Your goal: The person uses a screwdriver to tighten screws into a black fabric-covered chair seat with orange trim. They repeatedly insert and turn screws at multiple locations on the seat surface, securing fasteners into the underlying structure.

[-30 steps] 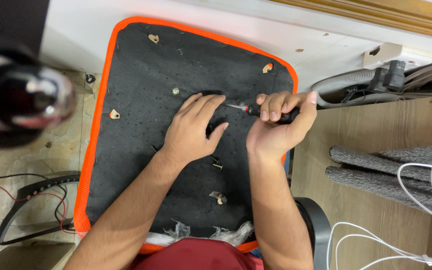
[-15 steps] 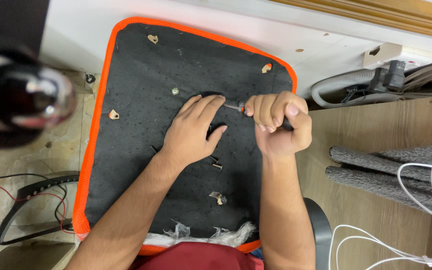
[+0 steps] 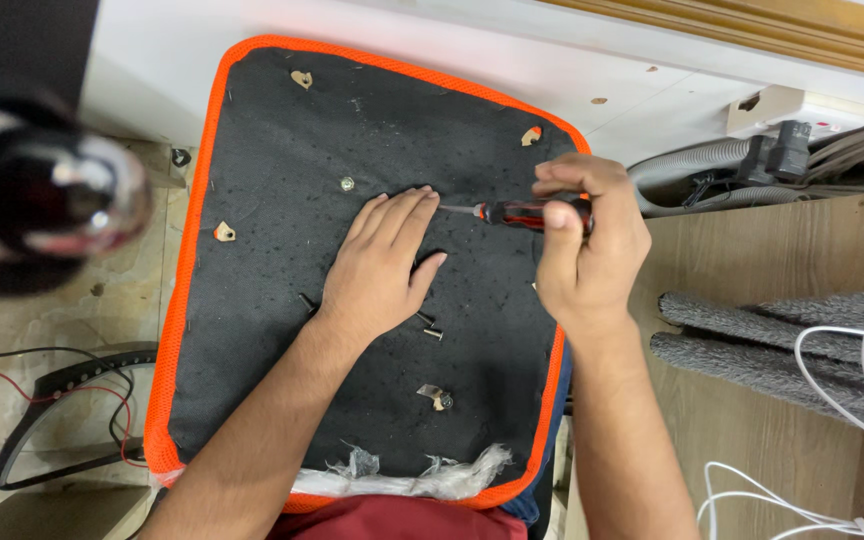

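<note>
Right hand (image 3: 587, 235): it now sits further toward the right edge of the seat cushion (image 3: 282, 150) than in the earlier pictures, with a clear gap between it and the left hand (image 3: 382, 265) where the two were almost touching a second ago.
Grip: the fingers have rolled over the handle, from knuckles bunched in a fist half a second ago to a thumb-and-fingertip hold now.
Screwdriver (image 3: 512, 212): more of it shows; the red and black handle and the thin shaft are now in plain sight, lying nearly level, tip at the left fingertips.
Left hand: fingers lie slightly straighter and closer together.
</note>
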